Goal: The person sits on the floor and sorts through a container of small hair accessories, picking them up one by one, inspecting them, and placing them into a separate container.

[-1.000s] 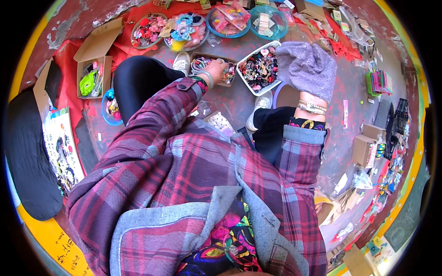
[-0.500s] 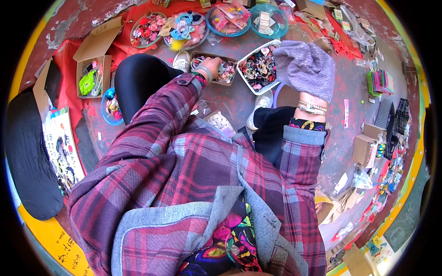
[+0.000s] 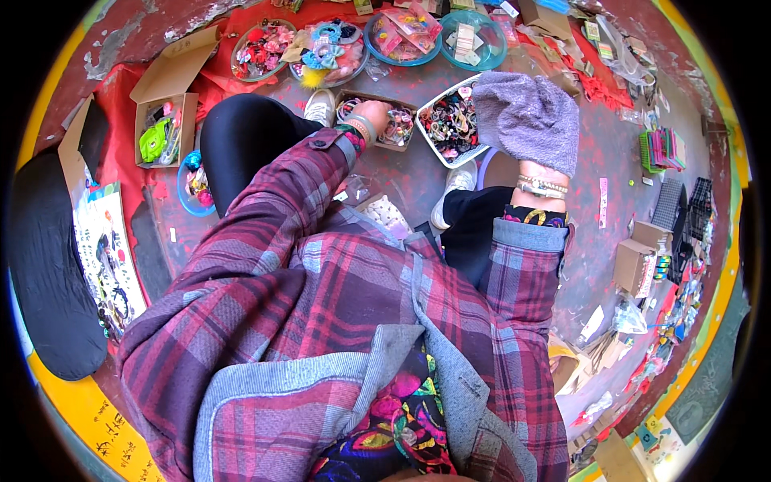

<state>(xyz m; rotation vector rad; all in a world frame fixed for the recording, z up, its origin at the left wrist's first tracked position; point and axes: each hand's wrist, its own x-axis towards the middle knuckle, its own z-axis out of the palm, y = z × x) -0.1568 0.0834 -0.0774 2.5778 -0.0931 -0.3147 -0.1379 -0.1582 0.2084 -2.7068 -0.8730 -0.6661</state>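
Observation:
My left hand (image 3: pixel 371 117) is down in a shallow cardboard box (image 3: pixel 399 146) of colourful hair ties. Its fingers are bent downward, their tips hidden, and what they grip cannot be made out. Right of that box, a white plastic basket (image 3: pixel 426 138) holds many hair ties, mostly dark. A fuzzy grey-purple cloth (image 3: pixel 526 112) covers my right hand (image 3: pixel 548 170) and overlaps the basket's right edge. Only the base of that hand and the braceleted wrist show; its fingers are hidden under the cloth.
Round tubs of hair accessories, including a blue tub (image 3: pixel 368 46) and a teal tub (image 3: pixel 502 52), stand along the far side. An open carton (image 3: pixel 191 132) is at left. Another carton (image 3: pixel 630 265) and a green basket (image 3: pixel 645 153) are at right. My legs flank the boxes.
The cloth over my right hand has shifted slightly left, across more of the basket's edge. My left hand stays in the hair-tie box, moved only a little. The whole view has tilted slightly.

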